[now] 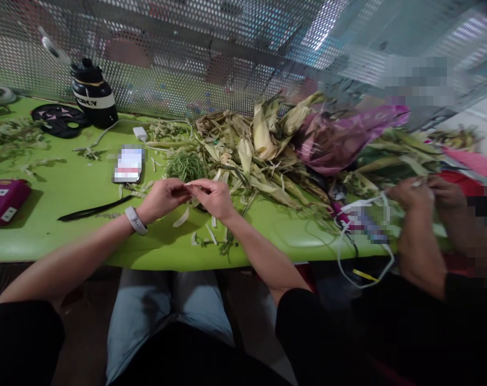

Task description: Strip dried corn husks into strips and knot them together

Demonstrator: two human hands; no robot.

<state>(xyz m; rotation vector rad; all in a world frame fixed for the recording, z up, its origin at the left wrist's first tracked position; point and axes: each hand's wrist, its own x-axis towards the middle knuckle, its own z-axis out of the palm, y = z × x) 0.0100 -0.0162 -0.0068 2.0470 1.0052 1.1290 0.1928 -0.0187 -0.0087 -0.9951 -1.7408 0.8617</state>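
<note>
My left hand (163, 197) and my right hand (214, 197) meet just above the green table (58, 236), fingers pinched together on a thin pale strip of husk (190, 184) stretched between them. My left wrist wears a white band (135, 220). Pale husk scraps (182, 218) lie on the table right under my hands. A small mound of green strands (186, 165) sits just behind them. A big pile of dried husks and leaves (263, 155) spreads to the back right.
A co-worker's two hands (424, 195) work at the right, over a white cable (364, 241). A phone (128, 164), a black strap (94, 210), a magenta box (4, 199), a black jug (94, 95), a black disc (60, 119) and a purple bag (347, 136) are on the table. Perforated metal screen behind.
</note>
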